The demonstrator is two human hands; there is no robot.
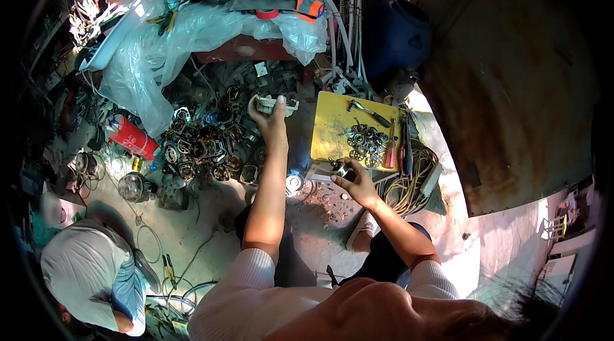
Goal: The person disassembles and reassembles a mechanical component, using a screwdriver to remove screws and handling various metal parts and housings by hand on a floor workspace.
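Note:
My left hand [271, 125] is raised over the scrap on the floor, its fingers closed round a pale, shallow plastic housing [281, 108]. At the near edge of a yellow-topped stand [329, 117], my right hand [357, 186] grips a small round metal part [341, 167] between thumb and fingers; its exact kind does not show. Just beyond that hand, a heap of small ring-shaped metal parts [368, 142] lies on the yellow top. A ratchet wrench [369, 113] rests behind the heap. To its right lies a red-handled screwdriver [389, 152].
Coiled cable [409, 181] sits right of the stand. Left of my arm spreads a heap of motor parts [208, 146], with a red cylinder [134, 138] beside it. A person in a pale cap [83, 270] crouches at lower left. Plastic sheeting [192, 40] drapes the far bench.

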